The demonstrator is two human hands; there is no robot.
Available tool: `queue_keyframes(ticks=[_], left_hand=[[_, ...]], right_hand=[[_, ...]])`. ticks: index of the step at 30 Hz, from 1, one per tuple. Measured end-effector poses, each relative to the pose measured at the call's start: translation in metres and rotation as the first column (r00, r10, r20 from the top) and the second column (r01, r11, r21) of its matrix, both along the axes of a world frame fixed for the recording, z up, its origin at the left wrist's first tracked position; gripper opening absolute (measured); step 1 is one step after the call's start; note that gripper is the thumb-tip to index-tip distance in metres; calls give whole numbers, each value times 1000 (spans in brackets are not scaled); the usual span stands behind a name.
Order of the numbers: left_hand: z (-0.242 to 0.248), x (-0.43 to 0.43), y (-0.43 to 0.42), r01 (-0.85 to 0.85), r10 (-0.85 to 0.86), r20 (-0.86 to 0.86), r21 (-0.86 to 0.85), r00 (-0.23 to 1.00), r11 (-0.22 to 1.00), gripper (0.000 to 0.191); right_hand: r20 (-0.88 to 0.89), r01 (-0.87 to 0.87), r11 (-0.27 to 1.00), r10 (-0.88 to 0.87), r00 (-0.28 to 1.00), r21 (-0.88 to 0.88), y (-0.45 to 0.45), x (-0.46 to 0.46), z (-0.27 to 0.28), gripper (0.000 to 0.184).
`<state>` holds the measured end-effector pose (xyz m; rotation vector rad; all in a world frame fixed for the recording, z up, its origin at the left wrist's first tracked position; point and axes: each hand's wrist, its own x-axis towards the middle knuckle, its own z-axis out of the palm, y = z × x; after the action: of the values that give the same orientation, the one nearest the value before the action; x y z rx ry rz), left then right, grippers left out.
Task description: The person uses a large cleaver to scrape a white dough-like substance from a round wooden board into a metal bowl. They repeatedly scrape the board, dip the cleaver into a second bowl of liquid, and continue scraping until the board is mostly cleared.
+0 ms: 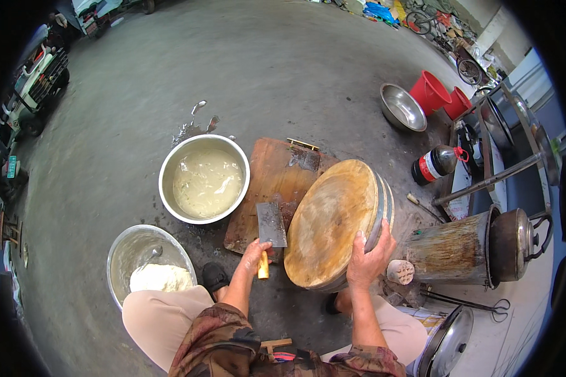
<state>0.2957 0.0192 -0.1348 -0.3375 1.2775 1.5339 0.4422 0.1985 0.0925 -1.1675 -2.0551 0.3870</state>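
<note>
My left hand [255, 257] grips a cleaver near the top of its wooden handle; its broad steel blade [271, 224] points away from me, over a low wooden table [269, 174]. A thick round wooden chopping block [335, 221], banded around its side, stands tilted at the table's right part. My right hand [370, 257] holds the block by its near right edge. Left of the table, a metal basin [162, 188] contains pale cloudy liquid. Nearer me, another metal basin [113, 264] holds white dough or flour [161, 278] and a metal spoon [156, 251].
On the right are a coal stove [448, 247] with a kettle [511, 245], a coal briquette [400, 272], tongs [471, 301], a lidded pot [448, 341], a bottle of dark liquid [436, 164], a steel bowl [403, 107] and red buckets [428, 93]. Vehicles [35, 89] stand far left.
</note>
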Motion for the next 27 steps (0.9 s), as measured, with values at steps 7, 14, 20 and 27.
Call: queue_keyframes(ticks=[7, 14, 20, 27], left_hand=[[4, 50, 9, -184, 140, 245, 165, 959, 969, 41], [3, 61, 13, -289, 251, 238, 143, 938, 946, 13], [44, 36, 24, -159, 114, -338, -109, 934, 981, 21], [175, 14, 29, 207, -283, -698, -194, 658, 959, 47]], right_hand=[[-2, 33, 999, -33, 999, -39, -3, -4, -1, 64], [2, 54, 998, -54, 999, -28, -5, -12, 0, 67], [14, 58, 998, -58, 998, -24, -7, -19, 9, 68], [12, 58, 998, -58, 998, -2, -24, -23, 9, 68]])
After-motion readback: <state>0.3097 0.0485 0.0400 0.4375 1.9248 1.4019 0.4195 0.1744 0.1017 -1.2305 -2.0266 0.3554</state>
